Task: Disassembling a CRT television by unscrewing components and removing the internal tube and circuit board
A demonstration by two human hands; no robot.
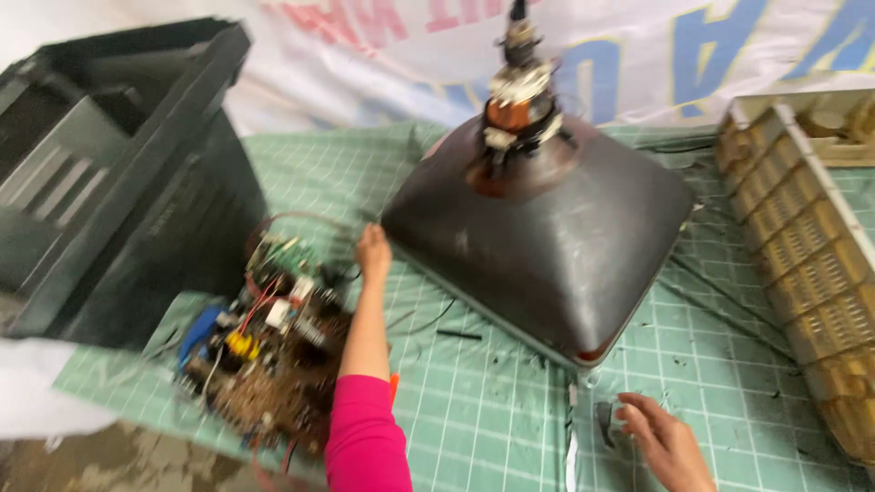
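Your left hand (372, 252) is stretched out to the near-left edge of the picture tube (547, 232), which lies face down on the green cutting mat (474, 410) with its neck and copper coil (519, 100) pointing up. The fingers meet the tube's rim, or the wires just beside it; you can't tell from here whether they are closed on anything, because the hand is seen from behind and is blurred. Your right hand (663, 442) rests low on the mat, near the tube's front corner, fingers spread loosely over a small dark part (605, 422); it looks to be touching rather than gripping, though that too is hard to read.

As a judgement, the teardown is well along: the black plastic shell (118, 173) stands apart at the left, the circuit board (273, 355) lies out on the mat just beside your left forearm, and the tube sits free of the shell. What seems left is the wiring, since red and dark leads run between board and tube, and the coil sits on the neck.

The top of the neck is cut off by the frame. An orange thing by your pink sleeve (365, 437) is mostly hidden. A tan slatted crate (802, 246) at the right is only partly in view.
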